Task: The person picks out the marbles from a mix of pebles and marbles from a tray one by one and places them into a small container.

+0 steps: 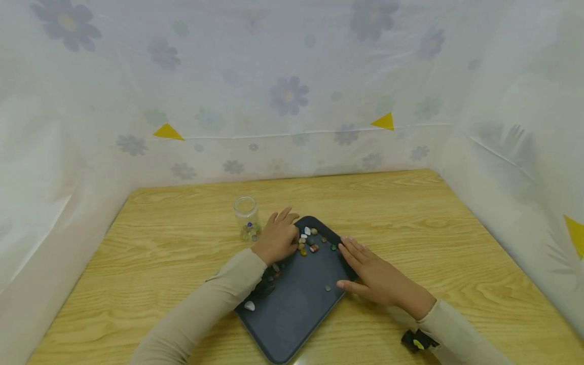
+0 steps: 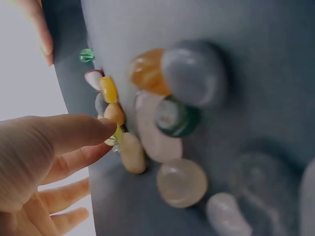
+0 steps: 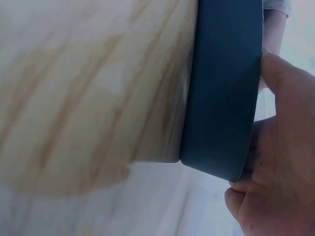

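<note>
A dark rectangular tray (image 1: 296, 304) lies slanted on the table, with pebbles and glass marbles along its left side and far end. My left hand (image 1: 277, 237) reaches over its far left rim. In the left wrist view, thumb and forefinger pinch a yellow-green glass marble (image 2: 117, 133), partly hidden by the fingertips, among smooth stones such as a cream pebble (image 2: 132, 153). My right hand (image 1: 376, 274) rests on the tray's right rim with extended fingers. From the right wrist view, the tray's outer wall (image 3: 221, 93) stands beside that hand.
Just left of the tray's far end stands a clear jar (image 1: 246, 215) without a lid, with several marbles at its bottom. A white pebble (image 1: 249, 305) lies near the tray's left edge, and a small marble (image 1: 327, 288) lies near its right side. Printed curtains enclose the wooden table (image 1: 410, 213).
</note>
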Tool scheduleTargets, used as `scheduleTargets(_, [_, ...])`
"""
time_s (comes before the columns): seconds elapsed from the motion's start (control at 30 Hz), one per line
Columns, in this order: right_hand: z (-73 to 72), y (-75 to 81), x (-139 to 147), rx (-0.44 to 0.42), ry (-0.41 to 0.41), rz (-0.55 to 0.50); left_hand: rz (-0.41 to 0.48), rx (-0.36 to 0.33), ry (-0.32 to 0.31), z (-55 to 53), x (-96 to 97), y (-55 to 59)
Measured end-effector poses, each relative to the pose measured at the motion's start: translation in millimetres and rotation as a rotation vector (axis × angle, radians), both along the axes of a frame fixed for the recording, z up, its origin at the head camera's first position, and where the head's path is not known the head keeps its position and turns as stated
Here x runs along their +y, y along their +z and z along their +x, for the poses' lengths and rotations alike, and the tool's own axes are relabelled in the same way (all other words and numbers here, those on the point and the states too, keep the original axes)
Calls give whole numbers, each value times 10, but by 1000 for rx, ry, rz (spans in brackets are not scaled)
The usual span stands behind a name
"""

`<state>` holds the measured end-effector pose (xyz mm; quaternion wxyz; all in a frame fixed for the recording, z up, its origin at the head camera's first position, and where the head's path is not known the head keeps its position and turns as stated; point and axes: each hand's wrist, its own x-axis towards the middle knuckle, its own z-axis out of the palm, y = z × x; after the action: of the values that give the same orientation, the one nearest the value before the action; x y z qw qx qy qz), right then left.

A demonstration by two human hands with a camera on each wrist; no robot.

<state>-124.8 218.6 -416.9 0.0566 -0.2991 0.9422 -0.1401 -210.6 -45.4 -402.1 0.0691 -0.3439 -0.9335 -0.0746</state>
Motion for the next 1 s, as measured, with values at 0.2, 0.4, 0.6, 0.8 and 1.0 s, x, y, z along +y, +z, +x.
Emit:
scheduleTargets(0.2, [5,10,-4,5,2,0,79,47,-37,-11,-13,77])
scheduleTargets(0.4, [11,18,-10,14,3,2,171,83,-36,-32,-71,236])
scheduleTargets(0.6, [12,18,-10,13,3,-4,275,165,0,-50,-222,470])
scheduleTargets(0.8, [9,14,-13,21,4,3,331,181,91,-80,-451,631])
scheduleTargets(1.0, [22,33,-15,12,3,8,388,173,163,-91,-696,687])
